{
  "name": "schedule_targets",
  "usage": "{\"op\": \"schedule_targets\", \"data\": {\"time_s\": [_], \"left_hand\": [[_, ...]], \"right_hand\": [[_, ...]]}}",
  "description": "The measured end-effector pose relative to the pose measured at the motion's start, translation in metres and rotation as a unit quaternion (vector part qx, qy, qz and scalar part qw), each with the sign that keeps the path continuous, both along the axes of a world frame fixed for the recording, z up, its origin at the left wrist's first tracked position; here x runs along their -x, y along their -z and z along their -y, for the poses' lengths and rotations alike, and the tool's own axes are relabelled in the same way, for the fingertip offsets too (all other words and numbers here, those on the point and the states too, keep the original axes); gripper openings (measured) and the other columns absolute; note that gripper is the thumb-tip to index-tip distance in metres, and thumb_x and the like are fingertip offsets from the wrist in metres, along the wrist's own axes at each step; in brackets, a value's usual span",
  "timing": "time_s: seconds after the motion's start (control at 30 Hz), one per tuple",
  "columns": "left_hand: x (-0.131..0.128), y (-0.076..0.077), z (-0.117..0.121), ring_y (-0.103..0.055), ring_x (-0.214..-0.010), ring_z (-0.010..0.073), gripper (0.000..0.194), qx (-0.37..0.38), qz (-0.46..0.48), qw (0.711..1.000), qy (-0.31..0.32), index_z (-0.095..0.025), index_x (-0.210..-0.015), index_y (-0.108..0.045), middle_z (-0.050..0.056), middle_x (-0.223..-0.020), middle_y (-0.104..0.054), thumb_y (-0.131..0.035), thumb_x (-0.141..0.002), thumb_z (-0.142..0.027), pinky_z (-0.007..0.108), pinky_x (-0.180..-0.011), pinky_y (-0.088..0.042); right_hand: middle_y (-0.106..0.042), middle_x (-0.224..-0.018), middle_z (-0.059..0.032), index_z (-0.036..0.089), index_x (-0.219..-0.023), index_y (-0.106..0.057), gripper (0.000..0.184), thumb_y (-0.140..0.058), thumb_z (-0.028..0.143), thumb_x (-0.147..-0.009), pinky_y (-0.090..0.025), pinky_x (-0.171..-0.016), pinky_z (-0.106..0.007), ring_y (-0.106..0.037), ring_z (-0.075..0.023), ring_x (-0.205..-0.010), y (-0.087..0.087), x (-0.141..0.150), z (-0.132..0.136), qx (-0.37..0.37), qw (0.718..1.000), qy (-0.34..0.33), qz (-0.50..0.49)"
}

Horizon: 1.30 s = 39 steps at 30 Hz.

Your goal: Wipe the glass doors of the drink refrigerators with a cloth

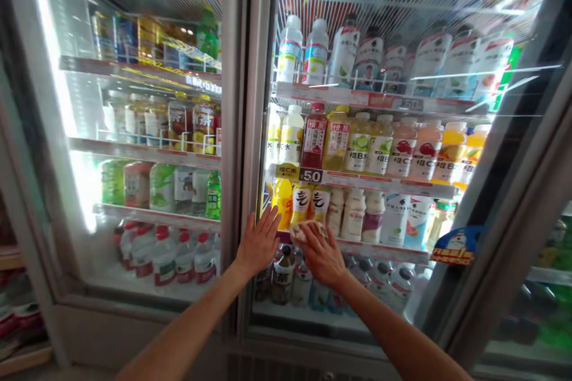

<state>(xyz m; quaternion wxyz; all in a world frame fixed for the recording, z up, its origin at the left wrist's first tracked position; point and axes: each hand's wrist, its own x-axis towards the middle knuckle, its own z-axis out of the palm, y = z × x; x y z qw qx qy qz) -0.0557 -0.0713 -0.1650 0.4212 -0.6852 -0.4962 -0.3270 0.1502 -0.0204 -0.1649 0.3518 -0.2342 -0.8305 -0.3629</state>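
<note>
Below the frame's centre, our right hand [322, 255], fingers partly bent, holds a pale cloth [305, 230] against the glass door [258, 101]; our left hand [260, 242], flat, holds nothing. We seem to be wiping; the next stroke calls for even pressure.

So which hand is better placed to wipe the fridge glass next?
Probably the right hand: it has a pale cloth under it, at the fridge glass. The left hand shows no cloth and is open beside the door frame.
</note>
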Motion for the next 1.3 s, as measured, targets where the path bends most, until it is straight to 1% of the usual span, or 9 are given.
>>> {"op": "schedule_targets", "data": {"time_s": [0.13,0.2,0.33,0.53,0.67,0.73,0.9,1.1,1.3], "left_hand": [[0.003,-0.005,0.006,-0.029,-0.134,0.0215,0.051,0.000,0.007,1.000,-0.015,-0.014,-0.134,-0.036,0.012,-0.140,-0.039,-0.043,-0.085,-0.027,0.047,-0.113,-0.008],[0.006,-0.009,0.009,-0.030,-0.133,0.0212,0.048,0.003,0.014,1.000,-0.024,-0.015,-0.132,-0.039,0.011,-0.140,-0.039,-0.042,-0.085,-0.026,0.048,-0.113,-0.006],[0.016,-0.007,0.015,-0.033,-0.132,0.0201,0.047,0.021,0.024,0.999,-0.029,-0.018,-0.132,-0.040,0.009,-0.140,-0.039,-0.042,-0.085,-0.025,0.049,-0.113,-0.005],[0.014,0.000,0.013,-0.026,-0.135,0.0218,0.050,-0.019,0.068,0.997,-0.020,-0.013,-0.134,-0.035,0.014,-0.142,-0.034,-0.041,-0.085,-0.023,0.048,-0.111,-0.018],[0.009,-0.007,0.012,-0.021,-0.136,0.0240,0.053,-0.026,0.080,0.996,-0.024,-0.014,-0.134,-0.034,0.015,-0.144,-0.032,-0.045,-0.083,-0.021,0.049,-0.111,-0.018],[0.006,-0.013,0.011,-0.020,-0.137,0.0241,0.055,-0.015,0.071,0.997,-0.020,-0.013,-0.135,-0.033,0.015,-0.144,-0.032,-0.045,-0.082,-0.019,0.048,-0.111,-0.020],[-0.012,-0.027,0.001,-0.015,-0.138,0.0227,0.060,0.005,0.096,0.995,0.017,-0.012,-0.137,-0.026,0.015,-0.146,-0.027,-0.043,-0.079,-0.015,0.043,-0.108,-0.031],[-0.036,-0.029,-0.003,-0.005,-0.139,0.0284,0.063,0.052,0.135,0.989,0.012,-0.014,-0.136,-0.028,0.015,-0.149,-0.018,-0.048,-0.076,-0.016,0.050,-0.108,-0.027],[-0.063,-0.024,-0.004,0.004,-0.138,0.0316,0.062,0.072,0.131,0.988,0.030,-0.012,-0.135,-0.030,0.015,-0.150,-0.013,-0.048,-0.076,-0.019,0.053,-0.108,-0.023]], "right_hand": [[-0.035,-0.144,-0.0068,0.027,-0.131,-0.044,0.049,-0.047,0.024,-0.082,-0.005,-0.111,-0.050,-0.021,-0.0231,-0.137,-0.033,0.024,-0.002,-0.003,0.993,0.041,-0.111],[-0.036,-0.144,-0.0074,0.026,-0.130,-0.045,0.048,-0.047,0.023,-0.082,-0.004,-0.111,-0.049,-0.019,-0.0229,-0.137,-0.035,0.034,-0.001,-0.009,0.993,0.033,-0.110],[-0.044,-0.138,-0.0040,0.026,-0.124,-0.050,0.043,-0.048,0.023,-0.082,-0.002,-0.113,-0.043,-0.023,-0.0185,-0.136,-0.018,0.040,0.001,-0.030,0.999,-0.037,0.015],[-0.034,-0.145,-0.0094,0.023,-0.132,-0.043,0.051,-0.048,0.024,-0.081,-0.003,-0.111,-0.049,-0.020,-0.0240,-0.137,-0.052,0.047,-0.002,-0.026,0.991,0.034,-0.126],[-0.043,-0.139,-0.0056,0.026,-0.127,-0.049,0.045,-0.049,0.025,-0.082,-0.003,-0.112,-0.045,-0.025,-0.0212,-0.134,-0.032,0.039,0.001,-0.043,0.999,-0.015,0.000],[-0.044,-0.139,-0.0052,0.026,-0.127,-0.049,0.046,-0.049,0.024,-0.082,-0.003,-0.112,-0.045,-0.027,-0.0212,-0.134,-0.031,0.030,0.000,-0.043,0.998,-0.021,0.031],[-0.028,-0.147,-0.0109,0.024,-0.135,-0.038,0.054,-0.048,0.025,-0.082,-0.007,-0.109,-0.053,-0.022,-0.0269,-0.136,-0.063,0.003,-0.009,-0.047,0.984,0.059,-0.159],[-0.040,-0.141,-0.0079,0.027,-0.131,-0.044,0.051,-0.052,0.024,-0.081,-0.013,-0.110,-0.049,-0.032,-0.0235,-0.131,-0.010,-0.028,-0.004,-0.012,0.999,0.016,-0.032],[-0.029,-0.145,-0.0162,0.019,-0.129,-0.047,0.048,-0.050,0.027,-0.082,-0.015,-0.107,-0.056,-0.029,-0.0313,-0.133,-0.022,-0.041,-0.011,-0.038,0.975,0.084,-0.203]]}}
